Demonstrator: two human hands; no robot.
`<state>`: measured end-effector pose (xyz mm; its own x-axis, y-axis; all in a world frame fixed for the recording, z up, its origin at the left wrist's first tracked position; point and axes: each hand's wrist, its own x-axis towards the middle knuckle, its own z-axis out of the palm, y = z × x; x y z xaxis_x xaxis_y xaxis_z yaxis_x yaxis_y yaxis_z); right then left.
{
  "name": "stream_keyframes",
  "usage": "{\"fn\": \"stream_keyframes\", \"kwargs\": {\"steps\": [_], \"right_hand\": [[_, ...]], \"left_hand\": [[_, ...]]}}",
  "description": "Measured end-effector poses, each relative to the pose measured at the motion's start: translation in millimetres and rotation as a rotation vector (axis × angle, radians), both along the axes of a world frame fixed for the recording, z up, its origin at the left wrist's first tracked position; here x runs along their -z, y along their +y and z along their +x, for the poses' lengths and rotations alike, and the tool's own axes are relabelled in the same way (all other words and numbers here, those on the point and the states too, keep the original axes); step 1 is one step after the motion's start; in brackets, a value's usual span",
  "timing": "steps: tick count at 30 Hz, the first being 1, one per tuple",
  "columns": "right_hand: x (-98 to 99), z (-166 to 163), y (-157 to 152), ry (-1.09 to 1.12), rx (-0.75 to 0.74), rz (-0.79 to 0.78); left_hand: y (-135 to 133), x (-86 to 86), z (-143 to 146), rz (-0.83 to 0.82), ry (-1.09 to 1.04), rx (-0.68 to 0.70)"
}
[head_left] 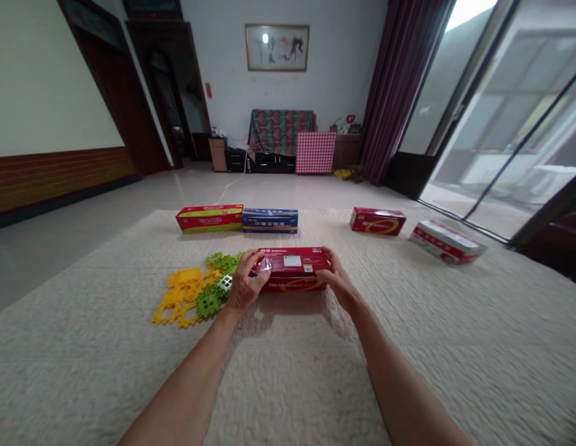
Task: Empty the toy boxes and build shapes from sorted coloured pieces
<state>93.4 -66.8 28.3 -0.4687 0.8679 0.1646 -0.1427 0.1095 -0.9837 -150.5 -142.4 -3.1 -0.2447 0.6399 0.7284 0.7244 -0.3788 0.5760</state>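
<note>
Clasping one red box [292, 269] between my curled left hand [248, 285] and right hand [339, 279], four more boxes [270, 220] beyond on the rug [409, 347].

No print here can be read word for word. The red carton [292, 272] at six o'clock carries a small white label [292, 261] and a square code [308, 268], both too small to make out. Rows of Chinese characters cross the blue box [270, 220] at twelve o'clock and the red-and-yellow box [209, 218] at eleven, also illegible. The red box [378, 221] at two o'clock and the red-and-white box [446, 242] at three show only blurred print.
</note>
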Motion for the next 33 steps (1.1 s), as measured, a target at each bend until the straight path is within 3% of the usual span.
{"fn": "stream_keyframes", "kwargs": {"steps": [12, 22, 33], "right_hand": [[5.5, 8, 16, -0.116, -0.082, 0.058], [2.8, 4, 14, -0.077, -0.041, 0.018], [-5.1, 14, 13, -0.19, -0.039, 0.108]], "left_hand": [[-1, -8.3, -7, -0.157, -0.04, 0.133], [-2, -13.5, -6, -0.224, -0.082, 0.16], [-3, -16.6, -5, -0.254, -0.148, 0.176]]}}
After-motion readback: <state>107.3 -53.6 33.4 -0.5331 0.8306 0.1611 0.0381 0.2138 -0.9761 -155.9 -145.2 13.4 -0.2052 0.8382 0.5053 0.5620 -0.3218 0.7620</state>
